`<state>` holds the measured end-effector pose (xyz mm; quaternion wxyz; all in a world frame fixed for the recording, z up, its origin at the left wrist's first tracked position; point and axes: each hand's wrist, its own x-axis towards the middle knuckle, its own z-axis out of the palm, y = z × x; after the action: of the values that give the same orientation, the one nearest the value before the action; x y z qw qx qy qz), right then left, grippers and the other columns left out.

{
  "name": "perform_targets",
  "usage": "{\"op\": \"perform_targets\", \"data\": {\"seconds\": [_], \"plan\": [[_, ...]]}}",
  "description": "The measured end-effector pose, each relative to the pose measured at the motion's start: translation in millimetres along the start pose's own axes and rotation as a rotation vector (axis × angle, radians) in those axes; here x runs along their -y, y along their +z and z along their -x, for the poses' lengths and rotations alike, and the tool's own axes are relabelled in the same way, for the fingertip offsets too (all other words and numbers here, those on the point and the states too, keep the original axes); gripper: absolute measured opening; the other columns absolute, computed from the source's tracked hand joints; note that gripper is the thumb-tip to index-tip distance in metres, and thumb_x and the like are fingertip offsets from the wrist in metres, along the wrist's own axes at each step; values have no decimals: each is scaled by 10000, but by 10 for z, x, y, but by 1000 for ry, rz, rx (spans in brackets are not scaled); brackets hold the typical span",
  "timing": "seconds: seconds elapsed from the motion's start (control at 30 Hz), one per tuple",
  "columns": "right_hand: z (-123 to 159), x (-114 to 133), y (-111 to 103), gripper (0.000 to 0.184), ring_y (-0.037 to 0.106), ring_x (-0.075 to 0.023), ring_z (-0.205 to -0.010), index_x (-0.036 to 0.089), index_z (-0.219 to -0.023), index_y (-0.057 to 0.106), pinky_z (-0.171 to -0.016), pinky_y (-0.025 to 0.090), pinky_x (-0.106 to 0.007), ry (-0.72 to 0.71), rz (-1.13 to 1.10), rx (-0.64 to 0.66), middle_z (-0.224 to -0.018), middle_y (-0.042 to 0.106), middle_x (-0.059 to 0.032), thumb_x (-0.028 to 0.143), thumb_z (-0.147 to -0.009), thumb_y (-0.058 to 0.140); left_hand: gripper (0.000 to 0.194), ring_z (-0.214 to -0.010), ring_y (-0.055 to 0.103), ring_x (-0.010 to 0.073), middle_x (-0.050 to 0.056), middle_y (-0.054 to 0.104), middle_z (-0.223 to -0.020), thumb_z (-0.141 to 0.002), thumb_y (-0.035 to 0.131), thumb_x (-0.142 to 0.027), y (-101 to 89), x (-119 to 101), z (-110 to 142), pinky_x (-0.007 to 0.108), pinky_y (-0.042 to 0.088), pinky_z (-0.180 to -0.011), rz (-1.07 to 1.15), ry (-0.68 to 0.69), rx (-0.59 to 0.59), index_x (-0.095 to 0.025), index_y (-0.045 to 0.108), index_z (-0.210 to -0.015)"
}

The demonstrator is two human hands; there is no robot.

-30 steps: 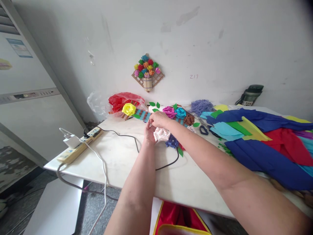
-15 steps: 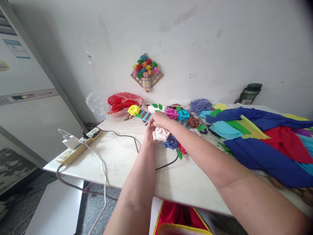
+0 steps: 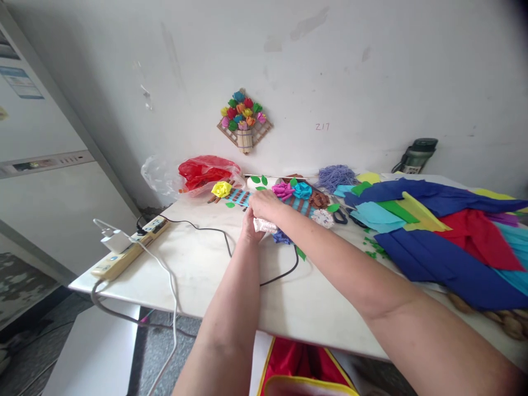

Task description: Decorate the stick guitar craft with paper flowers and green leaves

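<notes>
My left hand (image 3: 250,230) is closed around a pale pink paper flower (image 3: 264,225), whose ruffled edge shows beside the palm. Just above it, my right hand (image 3: 263,204) is closed with its fingertips against the left hand's; what it pinches is hidden. Behind the hands lies a blue-and-brown slatted strip (image 3: 239,197). Paper flowers lie along it: yellow (image 3: 221,190), magenta (image 3: 282,191), turquoise (image 3: 302,190) and brown (image 3: 318,199). A white flower (image 3: 323,218) lies beyond my right forearm, and a dark blue flower (image 3: 282,237) is partly covered by it. Several green leaves (image 3: 301,253) are scattered around.
Coloured crepe paper (image 3: 429,258) covers the table's right side, with scissors (image 3: 340,215) by its edge. A power strip (image 3: 127,253) with cables sits at the left. Red plastic bags (image 3: 208,171), purple shredded strands (image 3: 336,176) and a dark bottle (image 3: 417,155) stand along the wall.
The pale pink flower has tilted and shows less of its face. My right hand and forearm have lowered slightly over it, covering the red flower. The whole view has shifted a little.
</notes>
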<state>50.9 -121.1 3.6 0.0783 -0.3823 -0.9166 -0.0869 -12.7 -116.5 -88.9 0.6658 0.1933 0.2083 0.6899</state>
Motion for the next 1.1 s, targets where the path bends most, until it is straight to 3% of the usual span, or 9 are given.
{"op": "perform_targets", "data": {"seconds": [0.17,0.3,0.5,0.63,0.77,0.83,0.93,1.03,1.1], "plan": [[176,-81,-170,237,636,-283,-937,137,-914,710,-748,463,-335,-6,-4,-133,-946,687,-171,186,-769,529,333,-667,655,201,68,680,-677,-896,375,-332,24,-3,22,311,509,-679,21,27,-13,-140,640,-834],[392,-405,-211,290,619,-256,-962,190,-903,719,-801,436,-335,226,-131,-363,-958,696,-119,279,-828,454,479,-713,657,240,120,682,-756,-902,326,-453,16,-21,58,360,502,-714,-6,-32,5,-87,627,-977],[645,-1107,73,357,601,-263,-955,204,-966,694,-801,435,-351,752,-453,-559,-1000,679,-95,440,-772,509,544,-659,641,232,137,656,-716,-909,265,-492,8,-90,97,363,508,-668,-37,-25,-41,-59,583,-993],[719,-1437,294,555,575,-296,-979,163,-1062,637,-813,430,-386,917,-663,-537,-1095,626,-138,558,-677,581,559,-662,637,208,132,646,-727,-912,235,-513,1,-117,94,336,516,-659,-59,-19,-47,-66,566,-971],[756,-1588,411,521,580,-267,-938,171,-978,630,-771,447,-350,943,-954,-619,-1022,643,-105,567,-640,624,532,-680,632,201,118,642,-742,-912,251,-510,-15,-123,84,343,523,-671,-49,11,-58,-88,565,-996],[791,-1613,442,474,605,-232,-809,184,-926,625,-667,468,-325,915,-1215,-578,-887,660,-78,579,-665,605,527,-698,634,205,121,643,-762,-912,265,-505,-24,-127,80,347,524,-676,-26,42,-62,-84,559,-1033],[864,-1618,502,438,603,-205,-631,191,-890,607,-566,480,-329,807,-1627,-312,-723,649,-59,585,-701,581,579,-709,639,217,135,647,-769,-908,245,-525,-48,-140,66,354,523,-675,17,67,-68,-60,556,-1060],[918,-1590,610,375,617,-205,-609,183,-886,591,-593,506,-357,622,-1881,-83,-707,659,-70,531,-747,568,585,-725,643,237,140,654,-782,-895,272,-538,-89,-153,35,371,520,-681,63,91,-78,-68,573,-1072],[928,-1549,695,271,626,-198,-608,191,-916,588,-614,515,-356,504,-1977,-16,-714,670,-62,423,-778,561,557,-750,647,247,137,657,-801,-884,315,-537,-115,-156,13,383,517,-705,82,117,-82,-87,586,-1068]]}}
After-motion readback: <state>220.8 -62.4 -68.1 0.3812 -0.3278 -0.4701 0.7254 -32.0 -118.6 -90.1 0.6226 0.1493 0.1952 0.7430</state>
